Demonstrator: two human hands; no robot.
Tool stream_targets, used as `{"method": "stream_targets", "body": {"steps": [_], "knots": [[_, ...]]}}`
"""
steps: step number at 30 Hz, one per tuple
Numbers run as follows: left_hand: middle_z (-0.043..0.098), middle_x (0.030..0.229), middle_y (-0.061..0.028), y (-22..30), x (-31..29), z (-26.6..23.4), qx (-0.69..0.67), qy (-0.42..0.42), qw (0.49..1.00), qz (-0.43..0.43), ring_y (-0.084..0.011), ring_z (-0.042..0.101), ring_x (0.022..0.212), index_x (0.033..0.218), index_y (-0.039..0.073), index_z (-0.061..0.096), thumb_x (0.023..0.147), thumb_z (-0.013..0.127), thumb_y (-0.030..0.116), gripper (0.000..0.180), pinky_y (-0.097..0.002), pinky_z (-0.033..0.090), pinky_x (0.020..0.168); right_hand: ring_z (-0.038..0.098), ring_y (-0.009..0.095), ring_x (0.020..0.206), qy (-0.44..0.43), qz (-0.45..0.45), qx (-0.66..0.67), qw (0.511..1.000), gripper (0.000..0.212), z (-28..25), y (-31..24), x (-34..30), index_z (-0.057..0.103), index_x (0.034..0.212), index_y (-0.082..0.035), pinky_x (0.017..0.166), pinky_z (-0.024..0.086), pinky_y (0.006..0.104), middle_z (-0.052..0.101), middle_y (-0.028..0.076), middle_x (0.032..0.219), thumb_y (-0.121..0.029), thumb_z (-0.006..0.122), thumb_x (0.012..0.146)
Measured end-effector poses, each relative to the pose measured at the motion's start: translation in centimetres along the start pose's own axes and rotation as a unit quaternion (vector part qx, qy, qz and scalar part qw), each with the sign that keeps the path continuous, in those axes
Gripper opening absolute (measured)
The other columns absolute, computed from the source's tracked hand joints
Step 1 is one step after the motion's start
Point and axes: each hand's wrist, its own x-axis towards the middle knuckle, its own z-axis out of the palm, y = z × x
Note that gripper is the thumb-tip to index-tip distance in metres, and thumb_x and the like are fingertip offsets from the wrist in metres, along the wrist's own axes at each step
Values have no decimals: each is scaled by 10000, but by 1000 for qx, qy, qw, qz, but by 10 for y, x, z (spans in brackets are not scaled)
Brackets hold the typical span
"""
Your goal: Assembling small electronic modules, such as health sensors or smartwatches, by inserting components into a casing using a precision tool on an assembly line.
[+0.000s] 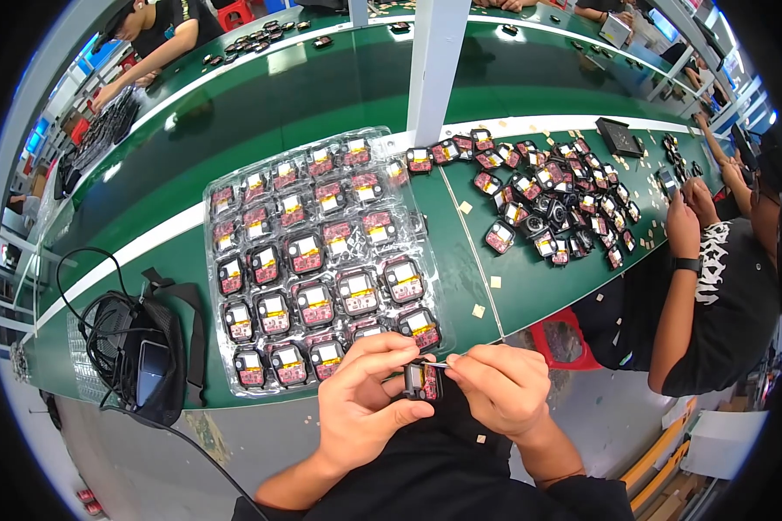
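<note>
Just off the table's near edge, my left hand (362, 397) grips a small black device housing (422, 380) with a red circuit board and a yellow strip inside. The housing is tilted, with its open side toward my right hand (503, 388). That hand pinches a thin silver tool (435, 365), perhaps tweezers, whose tip is at the housing's upper edge. Fingers hide most of the tool. Beyond my hands lies a clear plastic tray (220, 352), its pockets holding several similar housings (304, 253) with red boards, pale rectangular parts and yellow strips.
Right of the tray, many similar housings (530, 187) lie heaped on the green table (460, 286) among small tan squares. A black mesh bag (167, 365) with cables stands left. A grey post (433, 78) rises behind the tray. At right, a co-worker's arm (679, 260) reaches over the table.
</note>
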Motion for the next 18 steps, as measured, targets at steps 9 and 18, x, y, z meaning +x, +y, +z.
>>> {"method": "stream_targets", "body": {"steps": [9,18], "knots": [[475,1375,-154,7,7,0,3,0,1000,7,-279,557,1277,1330,-37,608,787,816,-102,584,-417,568,1052,644,187,593,13,20,26,999,267,-1,1,3,752,923,-14,499,495,291,679,71,808,-23,866,683],[467,1381,-156,6,3,1,1,-1,1000,-4,-270,554,1275,1327,-40,612,795,801,-120,570,-423,567,1059,656,194,604,-4,25,31,999,268,5,-2,1,752,926,-5,505,506,293,679,77,813,-7,863,682]]}}
